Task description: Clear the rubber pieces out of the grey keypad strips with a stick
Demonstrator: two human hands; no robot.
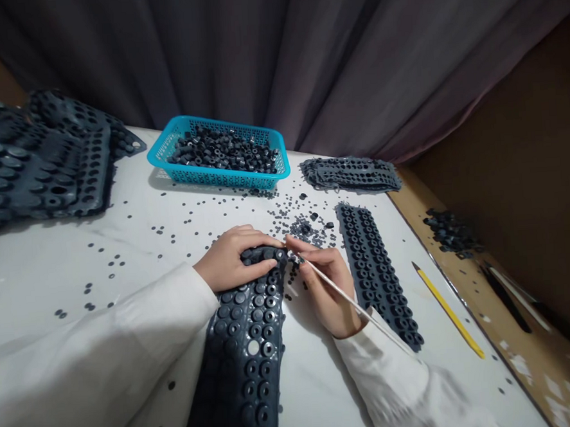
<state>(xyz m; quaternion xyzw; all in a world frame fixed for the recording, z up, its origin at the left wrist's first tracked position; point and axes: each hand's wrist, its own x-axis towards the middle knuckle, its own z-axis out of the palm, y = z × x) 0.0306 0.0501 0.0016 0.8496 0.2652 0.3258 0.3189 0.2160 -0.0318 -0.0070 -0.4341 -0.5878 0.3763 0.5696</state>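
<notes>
A dark rubber sheet (234,365) with rows of moulded round plugs runs from the lower edge up to my hands. At its far end my left hand (232,258) grips the sheet, thumb on top and fingers over the far edge. My right hand (332,291) is closed on a thin white stick (351,299), its tip near the sheet's upper right corner. The right fingertips are close to the left index finger; whether they also touch the sheet is hard to see. Many small dark discs (298,222) lie scattered beyond my hands.
A blue basket (225,177) of small dark rubber parts stands at the back. Moulded sheets (35,164) are piled at left. Another plug strip (378,272) and a stack of perforated strips (350,174) lie right, near a yellow cutter-like tool (448,310) and dark scraps (453,232).
</notes>
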